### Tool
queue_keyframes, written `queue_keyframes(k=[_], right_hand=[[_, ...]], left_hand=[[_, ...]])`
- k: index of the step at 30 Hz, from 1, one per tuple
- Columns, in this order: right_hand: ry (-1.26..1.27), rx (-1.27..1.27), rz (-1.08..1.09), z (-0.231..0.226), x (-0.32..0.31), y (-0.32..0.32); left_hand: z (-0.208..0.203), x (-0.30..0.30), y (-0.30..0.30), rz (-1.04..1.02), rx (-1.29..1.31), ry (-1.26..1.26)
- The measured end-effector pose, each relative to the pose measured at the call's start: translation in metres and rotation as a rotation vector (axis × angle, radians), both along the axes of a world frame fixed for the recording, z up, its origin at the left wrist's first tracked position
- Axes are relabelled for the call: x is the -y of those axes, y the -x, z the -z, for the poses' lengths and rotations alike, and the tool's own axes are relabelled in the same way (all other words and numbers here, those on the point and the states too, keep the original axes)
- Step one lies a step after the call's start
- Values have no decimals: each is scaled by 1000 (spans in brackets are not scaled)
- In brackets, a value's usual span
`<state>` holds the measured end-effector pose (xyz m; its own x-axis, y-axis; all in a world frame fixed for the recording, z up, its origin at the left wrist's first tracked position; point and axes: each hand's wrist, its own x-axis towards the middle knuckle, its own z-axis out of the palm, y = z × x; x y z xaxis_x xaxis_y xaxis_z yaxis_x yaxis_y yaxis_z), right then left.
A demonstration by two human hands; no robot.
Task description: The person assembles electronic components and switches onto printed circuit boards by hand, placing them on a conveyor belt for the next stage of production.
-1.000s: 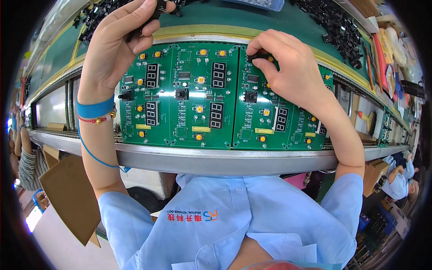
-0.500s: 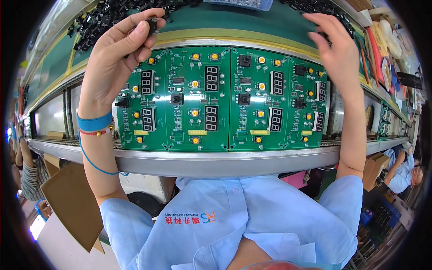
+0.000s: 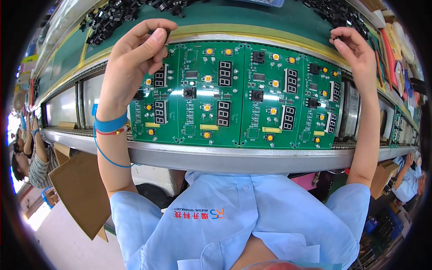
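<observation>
My left hand [image 3: 135,58], with a blue wrist strap [image 3: 111,125], pinches a small black electronic component [image 3: 168,35] above the upper left of the green circuit boards [image 3: 231,96]. My right hand [image 3: 358,56] is closed at the fingertips on a small dark component [image 3: 336,38], mostly hidden, just past the boards' far right corner. The boards lie side by side in one row. They carry three-digit displays [image 3: 225,74], yellow-topped push buttons [image 3: 208,78] and black components with round stems [image 3: 257,95]. The left palm and wrist cover part of the leftmost board.
Loose black components lie in piles at the back left [image 3: 112,20] and back right [image 3: 335,15] on a green surface [image 3: 243,22]. A blue tray [image 3: 265,2] shows at the far edge. Between me and the boards runs a metal rail [image 3: 225,159]. Other people are at both sides.
The view has shifted, so the boards appear further right. My right hand has left the back right pile area, and its fingertips have closed on a component. The left hand keeps its component.
</observation>
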<state>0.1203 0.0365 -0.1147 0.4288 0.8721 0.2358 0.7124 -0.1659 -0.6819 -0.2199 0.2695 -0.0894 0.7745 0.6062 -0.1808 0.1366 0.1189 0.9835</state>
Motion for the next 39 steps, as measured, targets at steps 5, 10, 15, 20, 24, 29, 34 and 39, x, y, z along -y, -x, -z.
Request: queue_keyframes(k=[5, 10, 15, 20, 24, 29, 34, 39], right_hand=[[16, -500, -138, -33, 28, 36], [73, -665, -72, -35, 67, 91], [147, -421, -104, -33, 94, 128], [78, 116, -155, -19, 100, 143], [21, 316, -129, -15, 99, 145], [-9, 366, -148, -13, 99, 147], [-24, 402, -167, -12, 102, 144], [33, 292, -227, -24, 100, 131]], left_hand=[[-8, 0, 4, 32, -34, 20], [-1, -4, 3, 128, 12, 26], [1, 10, 6, 105, -15, -92], [-11, 50, 0, 112, -119, -237], [-13, 89, -2, 207, -138, -221], [-8, 118, 0, 236, -179, -277], [-5, 140, -7, 275, -212, -493], [1, 150, -2, 285, -253, -719]])
